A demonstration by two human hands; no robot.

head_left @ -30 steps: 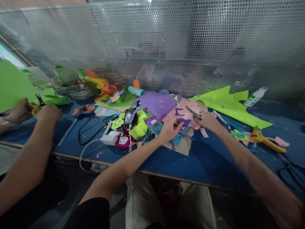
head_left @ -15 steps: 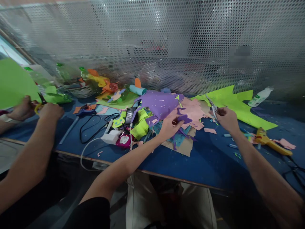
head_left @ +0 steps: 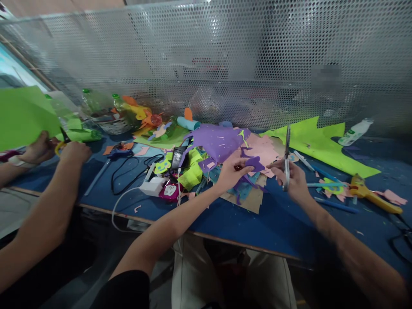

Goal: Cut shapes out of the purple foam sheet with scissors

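Observation:
Between thumb and fingers, my left hand pinches a small cut piece of purple paper. My right hand holds scissors with the blades pointing up toward the mesh; its thumb and forefinger reach toward the purple piece, a small gap apart from it. Behind my left hand lies a larger purple sheet with jagged edges. Pink paper and brown cardboard lie beneath and beside the hands, strewn with purple and blue scraps.
A yellow glue gun, a white bottle and a lime-green sheet lie on the right. A white charger with a cable sits left. A co-worker's hands hold scissors and a green sheet. Perforated metal stands behind.
My right hand has moved left and a little down toward my left hand, and its scissors have swung upright. My left hand keeps the purple piece, now turned flatter to view.

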